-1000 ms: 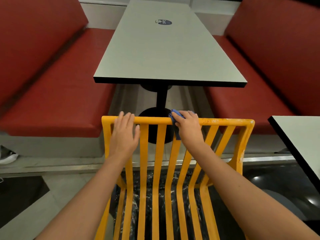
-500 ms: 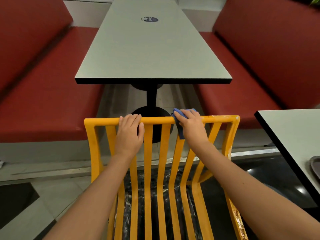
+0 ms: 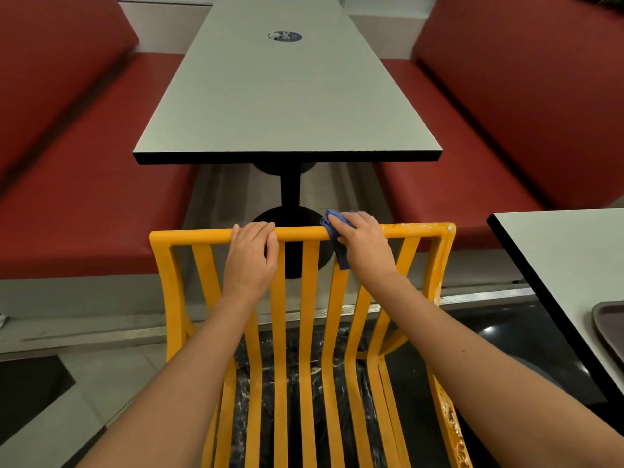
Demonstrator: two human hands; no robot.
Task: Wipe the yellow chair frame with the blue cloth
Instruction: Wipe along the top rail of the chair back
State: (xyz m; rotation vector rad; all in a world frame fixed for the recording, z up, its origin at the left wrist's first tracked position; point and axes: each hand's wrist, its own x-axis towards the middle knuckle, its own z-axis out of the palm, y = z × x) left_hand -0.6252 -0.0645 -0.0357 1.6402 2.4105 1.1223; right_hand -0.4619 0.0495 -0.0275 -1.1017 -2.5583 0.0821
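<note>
Rail [image 3: 415, 229] along the top of the yellow chair frame [image 3: 309, 332] runs bare from the right hand out to the chipped right corner, and bare again from the left hand to the left corner. The left hand [image 3: 251, 261] grips this rail left of its middle, fingers curled over the far edge. The right hand [image 3: 363, 248] grips the blue cloth [image 3: 339, 249] against the rail just right of the middle, fingers curled over it; the cloth's loose end hangs down beside a slat. A short stretch of rail lies open between the two hands. Beyond the rail stands a grey table [image 3: 287, 106] on a black post [image 3: 290, 190], its near edge well apart from the chair back. Red benches [image 3: 84, 204] flank that table on both sides. A second table [image 3: 567, 265] juts in at the right, near the chair's right corner, with a dark tray [image 3: 611, 327] at its edge.
</note>
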